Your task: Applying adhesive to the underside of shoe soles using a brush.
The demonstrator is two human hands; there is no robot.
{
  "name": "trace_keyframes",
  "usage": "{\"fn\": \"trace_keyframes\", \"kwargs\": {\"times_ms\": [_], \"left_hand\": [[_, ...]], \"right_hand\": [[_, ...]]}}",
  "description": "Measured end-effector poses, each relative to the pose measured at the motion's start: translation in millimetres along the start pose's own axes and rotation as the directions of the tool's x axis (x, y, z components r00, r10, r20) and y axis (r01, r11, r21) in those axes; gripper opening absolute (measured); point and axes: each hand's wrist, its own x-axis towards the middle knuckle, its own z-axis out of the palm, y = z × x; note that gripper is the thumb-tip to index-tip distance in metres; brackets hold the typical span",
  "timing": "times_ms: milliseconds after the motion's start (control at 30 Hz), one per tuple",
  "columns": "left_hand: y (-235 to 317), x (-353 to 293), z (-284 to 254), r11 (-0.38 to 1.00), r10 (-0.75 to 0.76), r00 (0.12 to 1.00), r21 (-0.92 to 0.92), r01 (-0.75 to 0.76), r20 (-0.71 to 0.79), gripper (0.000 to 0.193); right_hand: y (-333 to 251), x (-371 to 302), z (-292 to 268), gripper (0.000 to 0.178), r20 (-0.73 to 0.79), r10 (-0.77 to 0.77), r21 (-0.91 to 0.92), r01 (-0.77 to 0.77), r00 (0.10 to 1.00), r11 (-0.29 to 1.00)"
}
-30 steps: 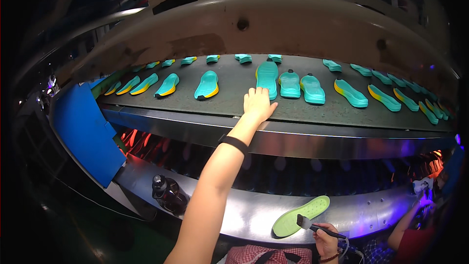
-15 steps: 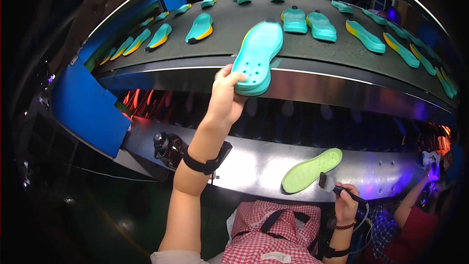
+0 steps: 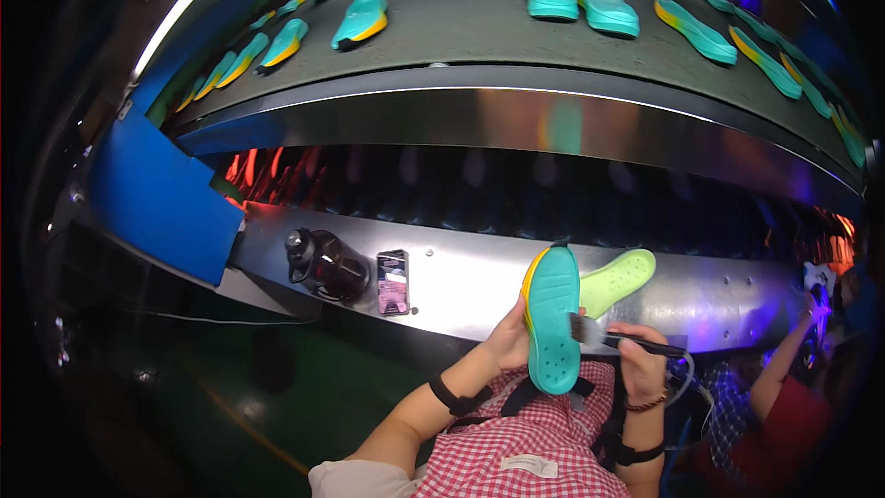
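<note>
My left hand (image 3: 507,339) is closed on the edge of a teal shoe sole (image 3: 554,314) with a yellow side, held up over the front edge of the metal ledge. Small holes dot the sole's lower end. In my right hand (image 3: 643,371) is a black-handled brush (image 3: 597,336) with a thin tube running from its handle. The brush's dark bristles meet the sole's right edge; whether they press on it I cannot tell. Behind the sole, partly covered by it, a lime-green insole (image 3: 627,277) lies on the ledge.
Several teal-and-yellow soles (image 3: 362,18) rest on the dark conveyor belt (image 3: 461,14) above. A dark bottle (image 3: 330,266) and a phone (image 3: 393,283) stand and lie on the metal ledge (image 3: 461,286). At right, a co-worker's arm (image 3: 784,360) reaches in.
My left hand has brought the teal sole down from the belt's edge to in front of me, beside the brush. The right hand still holds the brush. My view has tilted down.
</note>
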Motion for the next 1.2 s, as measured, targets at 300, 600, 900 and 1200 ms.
{"fn": "trace_keyframes", "kwargs": {"times_ms": [300, 600, 900, 1200], "left_hand": [[-21, 8, 20, 0.994, -0.072, 0.987, -0.091, 0.059, -0.141, 0.089], [-32, 25, 8, 0.973, 0.232, 0.866, 0.091, -0.214, -0.442, 0.071], [18, 12, 38, 0.971, 0.214, 0.922, 0.174, -0.164, -0.322, 0.08], [16, 17, 69, 0.988, 0.154, 0.988, -0.02, -0.155, -0.029, 0.07]], "right_hand": [[14, 34, 17, 0.018, -0.075, 0.01, -0.145, -0.021, 0.997, 0.989], [1, 34, 57, 0.016, 0.302, -0.386, -0.683, 0.48, 0.872, 0.551], [-50, 10, 34, 0.019, 0.635, -0.006, -0.574, 0.477, 0.772, 0.665], [-54, 19, 59, 0.018, 0.656, -0.146, -0.428, 0.524, 0.741, 0.737]]}}
